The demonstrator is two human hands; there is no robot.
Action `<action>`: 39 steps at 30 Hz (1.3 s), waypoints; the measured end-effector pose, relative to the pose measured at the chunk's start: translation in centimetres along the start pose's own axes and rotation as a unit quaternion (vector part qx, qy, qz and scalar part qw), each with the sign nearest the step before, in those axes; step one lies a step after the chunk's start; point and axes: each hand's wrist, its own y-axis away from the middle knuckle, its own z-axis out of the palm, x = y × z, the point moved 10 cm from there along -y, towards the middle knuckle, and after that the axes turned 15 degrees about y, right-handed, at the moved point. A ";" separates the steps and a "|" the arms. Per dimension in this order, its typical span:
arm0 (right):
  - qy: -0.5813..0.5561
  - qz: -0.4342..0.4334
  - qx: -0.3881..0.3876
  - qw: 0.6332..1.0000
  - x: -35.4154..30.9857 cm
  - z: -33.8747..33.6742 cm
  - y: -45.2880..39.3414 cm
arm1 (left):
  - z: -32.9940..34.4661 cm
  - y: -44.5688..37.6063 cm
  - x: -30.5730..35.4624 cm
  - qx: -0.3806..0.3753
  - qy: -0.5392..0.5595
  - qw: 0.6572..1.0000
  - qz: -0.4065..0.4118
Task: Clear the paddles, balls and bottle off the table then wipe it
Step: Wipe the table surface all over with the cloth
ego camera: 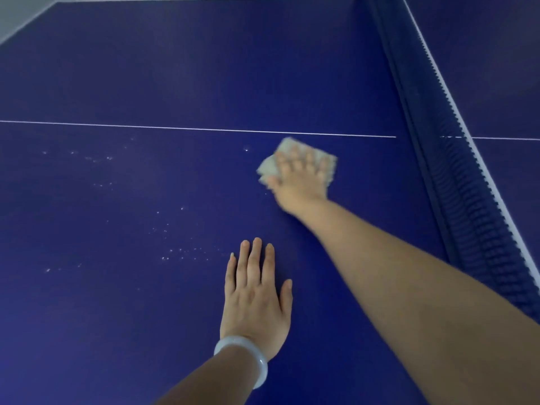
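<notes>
The blue table-tennis table [146, 68] fills the view. My right hand [301, 179] presses flat with spread fingers on a pale folded cloth [270, 166], just below the white centre line; hand and cloth are blurred. My left hand [257, 293] lies flat on the table nearer to me, fingers straight, a pale bangle on its wrist. Small white specks [181, 252] are scattered over the surface left of both hands. No paddle, ball or bottle is in view.
The dark net [455, 176] with its white top band runs diagonally along the right side, close to my right forearm. The white centre line [175, 127] crosses the table. The table's far-left edge [26, 24] meets a grey floor.
</notes>
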 end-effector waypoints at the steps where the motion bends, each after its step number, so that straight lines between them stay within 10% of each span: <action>1: 0.013 -0.055 0.008 0.998 -2.5 0.0 1.4 | 0.0 0.0 0.0 0.003 0.001 1.000 0.000; 5: 0.012 -0.145 0.026 0.989 -0.7 0.5 4.4 | -0.4 0.0 0.0 0.008 0.005 1.000 -0.005; 11: 0.010 0.210 -0.008 0.978 19.2 2.6 6.9 | 0.1 0.1 -0.2 0.006 0.022 1.000 -0.003; 19: 0.030 -0.015 0.018 0.999 2.2 2.2 10.7 | -0.3 0.2 0.0 0.011 0.030 0.999 0.009; 28: 0.024 0.015 -0.012 1.000 2.3 3.0 12.2 | -3.5 2.6 -2.9 0.014 0.199 0.976 0.085; 39: 0.000 0.167 -0.001 0.986 -5.1 2.1 16.5 | -8.1 6.8 -20.7 0.025 -0.015 0.995 -0.092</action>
